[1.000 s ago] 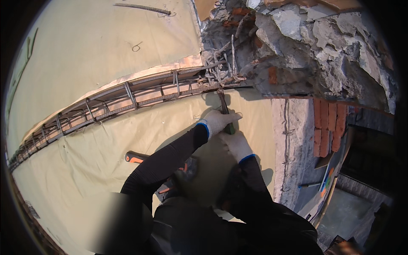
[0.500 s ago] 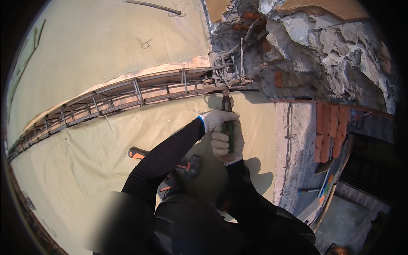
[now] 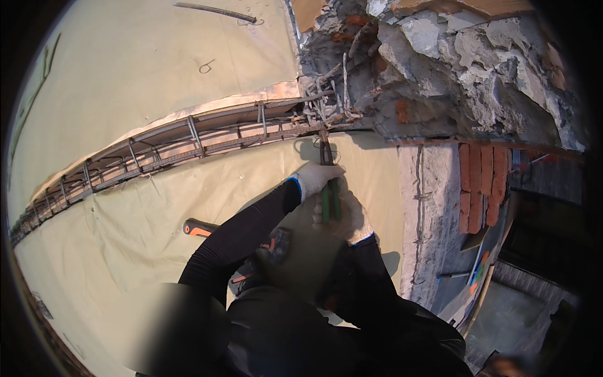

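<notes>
Green-handled pincers (image 3: 331, 200) stand in front of me, their dark jaws on the rebar and wire joint (image 3: 325, 119) at the right end of a long steel reinforcement cage (image 3: 202, 146). My left hand (image 3: 316, 180), in a pale glove with a blue cuff edge, is closed around the upper part of the pincers. Lower down, my right hand (image 3: 353, 218), gloved too, grips the handles, which stand slightly apart. Some of its fingers are hidden behind them. A thin loop of wire hangs beside the jaws, close to the cage.
Yellowish sheeting (image 3: 135, 217) covers the surface on both sides of the cage. Broken concrete and brick (image 3: 465, 75) rise at the far right. Stacked red bricks (image 3: 480, 182) stand right. Under my left arm lies a black-and-orange hand tool (image 3: 200, 228). A loose bar (image 3: 215, 11) lies far off.
The pincers' handles have spread apart. My right hand has loosened and shifted outward, while my left hand has closed around the upper part. The whole view has shifted slightly.
</notes>
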A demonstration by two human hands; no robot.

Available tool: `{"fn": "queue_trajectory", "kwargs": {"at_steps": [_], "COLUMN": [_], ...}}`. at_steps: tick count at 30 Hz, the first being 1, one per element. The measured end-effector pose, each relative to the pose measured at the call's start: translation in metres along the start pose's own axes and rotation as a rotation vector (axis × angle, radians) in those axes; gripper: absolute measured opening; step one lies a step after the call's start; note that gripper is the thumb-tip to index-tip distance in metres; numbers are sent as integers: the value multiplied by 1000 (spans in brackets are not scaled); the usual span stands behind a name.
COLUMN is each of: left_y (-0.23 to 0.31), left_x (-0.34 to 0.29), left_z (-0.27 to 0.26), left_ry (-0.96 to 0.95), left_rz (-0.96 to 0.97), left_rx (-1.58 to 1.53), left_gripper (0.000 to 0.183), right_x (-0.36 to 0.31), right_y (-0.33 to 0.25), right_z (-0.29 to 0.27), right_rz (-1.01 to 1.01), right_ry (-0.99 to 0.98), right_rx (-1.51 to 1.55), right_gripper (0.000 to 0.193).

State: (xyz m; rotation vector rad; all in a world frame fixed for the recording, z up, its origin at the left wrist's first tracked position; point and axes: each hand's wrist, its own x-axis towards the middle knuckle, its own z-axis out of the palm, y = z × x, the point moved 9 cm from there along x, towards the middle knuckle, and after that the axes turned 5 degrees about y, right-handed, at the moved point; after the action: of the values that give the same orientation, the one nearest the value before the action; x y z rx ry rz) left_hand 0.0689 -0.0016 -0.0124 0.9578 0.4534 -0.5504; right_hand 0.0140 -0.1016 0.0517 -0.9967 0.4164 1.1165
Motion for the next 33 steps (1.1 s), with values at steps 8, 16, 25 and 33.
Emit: {"fn": "queue_trajectory", "kwargs": {"at_steps": [8, 16, 25, 33], "left_y": [-9, -5, 16, -45], "left_x": [6, 5, -29, -52], "left_z": [-4, -1, 32, -4], "left_ry": [-156, 143, -243, 179], "left_rz": [-48, 73, 96, 22], "left_rx": [-156, 23, 212, 133], "left_gripper": [31, 40, 49, 65], "right_x": [26, 4, 11, -11], "right_y": [26, -23, 37, -1], "right_z": [-33, -15, -26, -25], "right_rz": [172, -138, 149, -115], "right_ry": [217, 509, -67, 293], "right_rx": [-225, -932, 168, -1063], "right_gripper": [55, 54, 48, 37]}}
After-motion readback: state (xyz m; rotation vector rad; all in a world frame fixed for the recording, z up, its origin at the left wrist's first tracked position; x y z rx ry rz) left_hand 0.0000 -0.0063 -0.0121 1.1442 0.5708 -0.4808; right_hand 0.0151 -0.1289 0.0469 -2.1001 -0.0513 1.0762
